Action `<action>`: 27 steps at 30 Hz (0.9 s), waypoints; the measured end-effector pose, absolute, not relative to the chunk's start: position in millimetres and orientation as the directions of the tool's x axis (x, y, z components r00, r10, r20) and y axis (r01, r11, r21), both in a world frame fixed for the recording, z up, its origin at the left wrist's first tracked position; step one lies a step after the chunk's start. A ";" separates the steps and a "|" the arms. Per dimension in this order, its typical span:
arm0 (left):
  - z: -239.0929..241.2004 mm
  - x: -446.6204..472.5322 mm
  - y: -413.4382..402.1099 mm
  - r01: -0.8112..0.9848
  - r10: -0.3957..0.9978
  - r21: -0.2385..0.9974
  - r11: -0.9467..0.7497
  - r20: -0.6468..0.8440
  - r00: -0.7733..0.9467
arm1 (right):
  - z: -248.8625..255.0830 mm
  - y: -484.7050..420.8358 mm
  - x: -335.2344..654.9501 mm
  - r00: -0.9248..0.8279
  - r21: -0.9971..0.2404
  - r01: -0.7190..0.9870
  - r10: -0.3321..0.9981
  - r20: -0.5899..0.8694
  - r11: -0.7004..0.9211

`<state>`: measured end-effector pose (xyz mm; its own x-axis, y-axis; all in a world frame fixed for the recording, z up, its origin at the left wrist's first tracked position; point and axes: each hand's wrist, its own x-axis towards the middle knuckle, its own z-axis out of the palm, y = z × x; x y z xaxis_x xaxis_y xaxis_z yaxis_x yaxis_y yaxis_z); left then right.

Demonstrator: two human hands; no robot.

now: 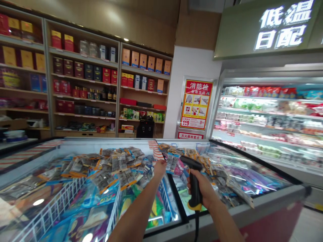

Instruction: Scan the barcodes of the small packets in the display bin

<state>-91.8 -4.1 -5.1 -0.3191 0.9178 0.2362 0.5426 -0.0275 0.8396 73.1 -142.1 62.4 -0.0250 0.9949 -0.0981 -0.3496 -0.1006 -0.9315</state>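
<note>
While the right hand (205,195) is wrapping its fingers around the scanner (193,174), the left hand (159,168), its fingers hidden, is touching a packet (172,162) that likely needs holding flat toward it.

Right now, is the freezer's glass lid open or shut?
Shut, it seems: packets lie piled on the glass lid, which shows glare; the right hand holds a scanner.

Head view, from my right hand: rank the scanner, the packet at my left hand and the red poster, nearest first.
1. Scanner: gripped in the right hand.
2. Packet: just to the left, at the left hand.
3. Red poster: on the back wall, beyond the freezer.
</note>
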 end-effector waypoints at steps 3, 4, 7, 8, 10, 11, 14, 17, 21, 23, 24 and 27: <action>-4.1 -97.4 -6.5 0.518 0.911 0.854 -0.038 0.242 -0.333 | 68.0 -147.3 68.3 -0.038 -0.931 -0.346 0.994 -0.105 -0.112; -4.4 -99.2 -7.2 0.511 0.910 0.858 -0.041 0.244 -0.336 | 68.8 -148.8 67.2 -0.047 -0.933 -0.342 0.994 -0.102 -0.112; -6.0 -103.9 -8.2 0.492 0.907 0.869 -0.046 0.243 -0.344 | 69.2 -152.7 65.0 -0.072 -0.941 -0.321 0.994 -0.086 -0.104; -6.4 -105.2 -8.1 0.488 0.907 0.872 -0.046 0.241 -0.346 | 69.1 -153.8 64.5 -0.076 -0.944 -0.315 0.994 -0.082 -0.102; -6.4 -107.8 -7.7 0.482 0.906 0.875 -0.047 0.240 -0.348 | 69.3 -155.7 63.7 -0.078 -0.946 -0.307 0.994 -0.080 -0.100; -6.0 -109.2 -7.5 0.480 0.905 0.876 -0.048 0.241 -0.350 | 69.6 -156.4 63.4 -0.076 -0.947 -0.305 0.994 -0.083 -0.102; -4.1 -114.2 -8.0 0.474 0.898 0.879 -0.051 0.249 -0.364 | 70.8 -157.4 62.4 -0.058 -0.943 -0.310 0.992 -0.109 -0.122; -2.9 -119.2 -9.7 0.470 0.889 0.881 -0.053 0.256 -0.379 | 71.1 -156.9 60.5 -0.069 -0.938 -0.318 0.990 -0.123 -0.138; -3.4 -122.1 -11.9 0.466 0.881 0.883 -0.059 0.265 -0.391 | 70.0 -156.3 56.3 -0.087 -0.938 -0.320 0.990 -0.111 -0.133; -3.3 -122.0 -12.6 0.460 0.882 0.886 -0.057 0.261 -0.393 | 70.0 -156.8 54.0 -0.099 -0.942 -0.312 0.991 -0.095 -0.121; -3.0 -121.8 -12.8 0.457 0.883 0.888 -0.057 0.259 -0.392 | 70.2 -157.2 52.8 -0.107 -0.944 -0.309 0.991 -0.084 -0.114; -1.1 -121.8 -13.0 0.451 0.881 0.891 -0.054 0.256 -0.398 | 70.3 -157.7 49.7 -0.129 -0.949 -0.296 0.989 -0.072 -0.108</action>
